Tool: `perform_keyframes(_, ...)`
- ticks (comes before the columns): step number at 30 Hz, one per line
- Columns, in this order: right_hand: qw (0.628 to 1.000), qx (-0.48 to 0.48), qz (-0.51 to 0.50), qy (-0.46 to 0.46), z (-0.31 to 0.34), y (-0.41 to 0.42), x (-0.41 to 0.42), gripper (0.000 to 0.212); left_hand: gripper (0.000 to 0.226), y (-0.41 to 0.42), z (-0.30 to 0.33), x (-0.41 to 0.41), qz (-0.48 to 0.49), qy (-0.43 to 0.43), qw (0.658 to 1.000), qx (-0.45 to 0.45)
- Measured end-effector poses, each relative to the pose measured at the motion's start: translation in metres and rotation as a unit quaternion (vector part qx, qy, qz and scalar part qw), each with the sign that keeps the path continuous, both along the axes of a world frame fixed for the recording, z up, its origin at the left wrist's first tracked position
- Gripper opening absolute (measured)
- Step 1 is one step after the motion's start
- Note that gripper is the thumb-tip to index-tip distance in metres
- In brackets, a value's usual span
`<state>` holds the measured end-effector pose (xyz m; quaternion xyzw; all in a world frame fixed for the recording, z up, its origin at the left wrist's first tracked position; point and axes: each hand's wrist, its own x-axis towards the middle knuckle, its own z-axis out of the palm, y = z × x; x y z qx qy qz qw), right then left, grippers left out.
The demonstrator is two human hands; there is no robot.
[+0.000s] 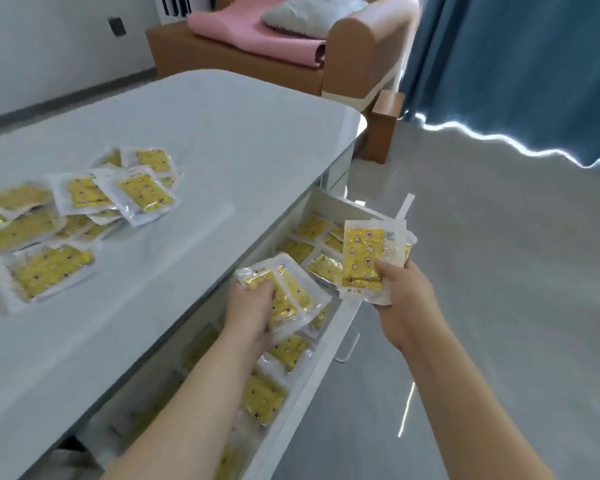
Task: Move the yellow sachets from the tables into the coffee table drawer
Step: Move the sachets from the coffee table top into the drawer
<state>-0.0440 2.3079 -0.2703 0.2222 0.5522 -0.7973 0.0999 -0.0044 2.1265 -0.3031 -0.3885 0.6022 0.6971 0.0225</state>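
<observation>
1. Drawer (329, 337), lower centre of the frame: pulled out from the coffee table (194, 140) and already lined with yellow sachets along its visible length.
2. Left hand (248, 308): fingers curled round a small bundle of sachets (291, 289), held just over the drawer.
3. Right hand (400, 292): clamped on a second stack (364, 259) (star-printed face toward the camera), above the drawer's far end.
4. Remaining work: a loose pile (66, 216) lies on the tabletop at middle left. Judged roughly halfway.
5. Not verifiable: the pile runs off the left edge; the forearms and tabletop cover much of the drawer, so no count is possible. Any other table lies out of view.
</observation>
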Motion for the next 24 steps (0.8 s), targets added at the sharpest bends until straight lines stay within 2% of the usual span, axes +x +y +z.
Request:
perform_keyframes(3,0.997,-0.016,0.01,0.076,-0.016,-0.003,-0.028,0.034,0.01,-0.007,-0.049,-0.015,0.027,-0.001,0.999,0.038)
perform_keyframes(6,0.991,-0.043,0.038,0.12,-0.015,-0.01,-0.042,0.025,0.01,-0.01,-0.068,-0.022,0.007,0.009,1.0,-0.002)
perform_keyframes(11,0.992,-0.031,0.096,0.081,-0.03,-0.038,-0.051,0.025,0.013,0.003,-0.083,-0.03,-0.055,-0.031,0.997,-0.041)
perform_keyframes(14,0.99,-0.028,0.107,0.082,-0.037,-0.045,-0.067,0.018,0.009,0.013,-0.097,-0.034,-0.148,-0.036,0.977,-0.147)
perform_keyframes(18,0.991,-0.037,0.114,0.064,-0.05,-0.054,-0.081,0.017,0.003,0.013,-0.094,-0.035,-0.161,-0.035,0.95,-0.265)
perform_keyframes(23,0.991,-0.012,0.129,0.025,-0.057,-0.058,-0.084,0.025,0.043,0.003,-0.082,-0.027,-0.122,-0.057,0.944,-0.303)
perform_keyframes(24,0.991,-0.009,0.131,0.021,-0.057,-0.057,-0.086,0.026,0.044,-0.001,-0.081,-0.025,-0.108,-0.061,0.947,-0.298)
